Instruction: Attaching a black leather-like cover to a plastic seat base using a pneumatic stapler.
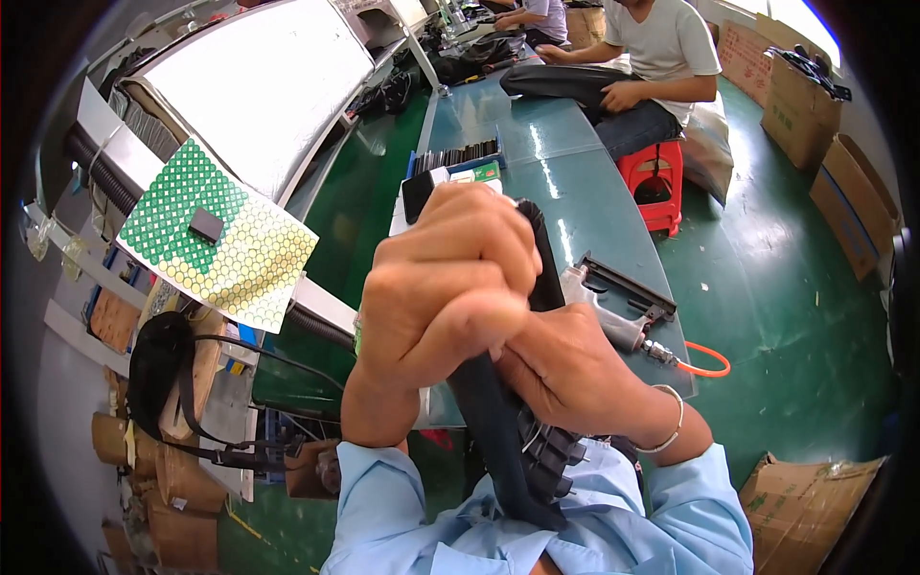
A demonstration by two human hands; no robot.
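Close in front of me I hold a long dark fabric-covered piece (484, 412), which slants down toward my lap. My left hand (450, 268) is closed in a fist around its upper part, knuckles facing up. Just below and to the right, my right hand (575, 369) is closed on the same piece, its thumb side against the left hand. Beneath the right hand shows a black plastic ribbed part (551, 460) beside the fabric. My fingers hide much of the upper piece.
A nail-gun-like air stapler (613, 307) with an orange hose lies right on the green table (599, 206). Beyond my hands stands a blue tray (414, 165) of dark strips. At left are a sticker sheet (273, 254) and black bag (158, 364). A person (661, 57) sits across.
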